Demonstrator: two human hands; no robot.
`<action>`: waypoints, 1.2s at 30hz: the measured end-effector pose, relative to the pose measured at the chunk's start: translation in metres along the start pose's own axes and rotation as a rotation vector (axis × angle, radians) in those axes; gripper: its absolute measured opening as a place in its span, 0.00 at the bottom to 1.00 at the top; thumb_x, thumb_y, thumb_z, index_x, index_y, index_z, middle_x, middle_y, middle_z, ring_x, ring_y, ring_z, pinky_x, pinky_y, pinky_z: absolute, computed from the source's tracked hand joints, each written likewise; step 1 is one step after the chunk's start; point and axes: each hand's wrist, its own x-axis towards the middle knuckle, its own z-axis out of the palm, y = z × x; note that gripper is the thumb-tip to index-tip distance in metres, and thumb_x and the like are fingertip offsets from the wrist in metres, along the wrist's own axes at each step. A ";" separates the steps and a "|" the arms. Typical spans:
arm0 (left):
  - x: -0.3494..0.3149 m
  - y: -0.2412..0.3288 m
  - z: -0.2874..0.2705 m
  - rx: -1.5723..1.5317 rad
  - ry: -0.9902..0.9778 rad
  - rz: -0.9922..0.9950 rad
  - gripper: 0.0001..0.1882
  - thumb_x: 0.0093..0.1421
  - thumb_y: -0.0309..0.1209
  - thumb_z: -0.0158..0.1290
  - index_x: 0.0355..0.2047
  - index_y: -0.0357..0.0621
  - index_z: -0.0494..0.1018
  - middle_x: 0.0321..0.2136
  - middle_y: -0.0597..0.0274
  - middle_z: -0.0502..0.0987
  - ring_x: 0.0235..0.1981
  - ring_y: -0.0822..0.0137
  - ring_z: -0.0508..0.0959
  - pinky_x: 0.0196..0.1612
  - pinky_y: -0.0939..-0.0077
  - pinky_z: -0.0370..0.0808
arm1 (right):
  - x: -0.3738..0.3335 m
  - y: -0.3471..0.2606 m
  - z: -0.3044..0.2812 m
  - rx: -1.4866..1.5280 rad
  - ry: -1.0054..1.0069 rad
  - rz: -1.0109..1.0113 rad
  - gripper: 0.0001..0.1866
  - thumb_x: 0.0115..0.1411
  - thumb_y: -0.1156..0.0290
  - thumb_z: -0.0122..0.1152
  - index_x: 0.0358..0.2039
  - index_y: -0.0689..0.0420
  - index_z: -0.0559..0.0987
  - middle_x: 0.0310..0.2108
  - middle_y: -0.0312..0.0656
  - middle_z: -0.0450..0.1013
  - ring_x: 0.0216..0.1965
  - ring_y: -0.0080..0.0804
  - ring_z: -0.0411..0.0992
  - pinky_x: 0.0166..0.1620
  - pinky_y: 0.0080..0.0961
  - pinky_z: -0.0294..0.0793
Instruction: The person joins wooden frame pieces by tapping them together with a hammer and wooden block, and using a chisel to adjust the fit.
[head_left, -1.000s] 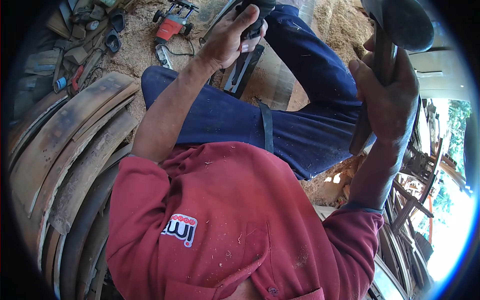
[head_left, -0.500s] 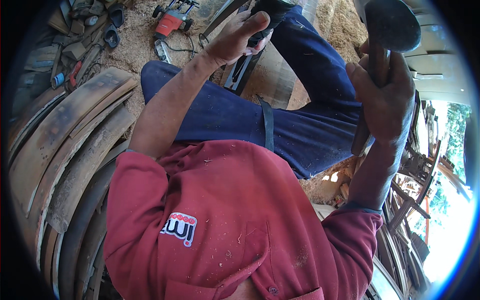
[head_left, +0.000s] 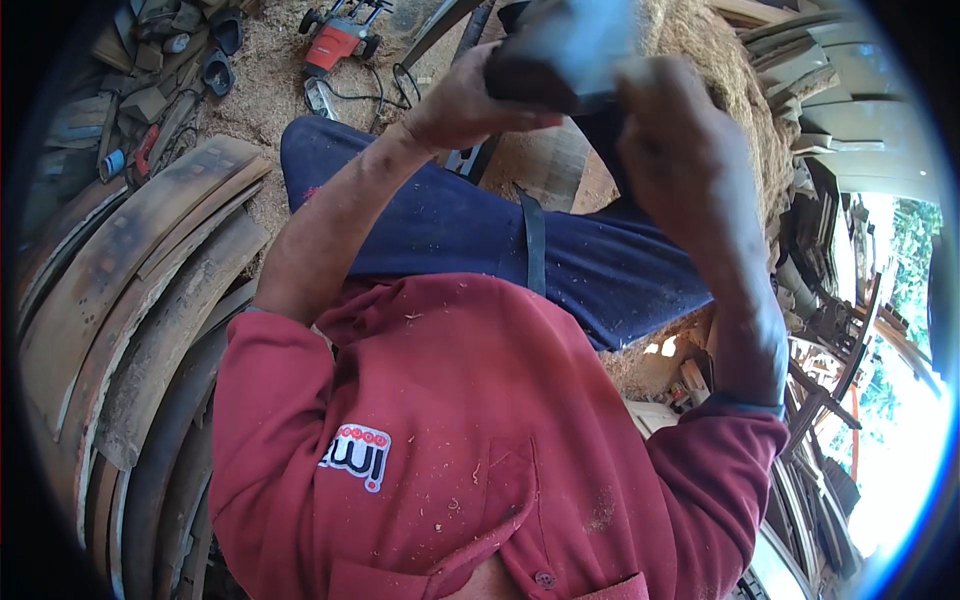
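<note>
My right hand (head_left: pixel 680 150) is closed on a hammer with a large dark head (head_left: pixel 565 60); both are smeared by motion. The wooden handle is mostly hidden behind the fist. The head hangs directly over my left hand (head_left: pixel 465 105), covering part of it in this view. My left fingers curl around something dark that I cannot make out behind the hammer head. Beneath my hands, a long narrow metal-edged piece (head_left: pixel 465 160) lies beside a wooden board (head_left: pixel 545 165), between my legs in dark blue trousers (head_left: pixel 430 225).
A red power tool (head_left: pixel 335 45) with a cord stands on sawdust at the far left. Curved wooden planks (head_left: pixel 150 250) are stacked at my left, below offcuts and a pair of dark shoes (head_left: pixel 220 70). More timber (head_left: pixel 810 400) leans at the right.
My right hand has swung the hammer from the upper right leftward, to over my left hand. My left hand has shifted slightly and is now partly covered.
</note>
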 end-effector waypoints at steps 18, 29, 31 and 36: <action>-0.021 -0.036 -0.011 0.230 0.108 -0.125 0.26 0.51 0.37 0.67 0.47 0.38 0.74 0.41 0.59 0.79 0.42 0.68 0.78 0.48 0.71 0.75 | 0.014 -0.029 -0.026 0.145 -0.082 0.173 0.18 0.52 0.74 0.65 0.42 0.57 0.71 0.27 0.51 0.73 0.29 0.52 0.75 0.33 0.40 0.72; 0.035 0.022 -0.050 -0.089 0.511 0.272 0.14 0.59 0.38 0.63 0.29 0.46 0.70 0.14 0.71 0.68 0.13 0.80 0.66 0.17 0.86 0.61 | 0.000 -0.003 -0.022 0.020 -0.061 0.259 0.20 0.52 0.70 0.66 0.45 0.56 0.73 0.29 0.50 0.74 0.31 0.48 0.75 0.36 0.38 0.73; 0.026 0.039 -0.038 -0.119 0.384 0.268 0.24 0.65 0.40 0.58 0.56 0.42 0.67 0.32 0.68 0.74 0.27 0.77 0.72 0.31 0.81 0.70 | -0.003 0.004 -0.020 0.019 -0.073 0.240 0.20 0.52 0.70 0.66 0.46 0.56 0.73 0.30 0.51 0.75 0.32 0.49 0.76 0.36 0.38 0.73; 0.018 0.037 0.004 -0.037 0.277 0.112 0.21 0.61 0.37 0.62 0.47 0.39 0.68 0.33 0.65 0.73 0.30 0.75 0.72 0.32 0.78 0.70 | -0.009 -0.004 -0.024 0.088 -0.048 0.380 0.20 0.52 0.70 0.65 0.45 0.54 0.72 0.30 0.52 0.76 0.32 0.54 0.77 0.36 0.43 0.73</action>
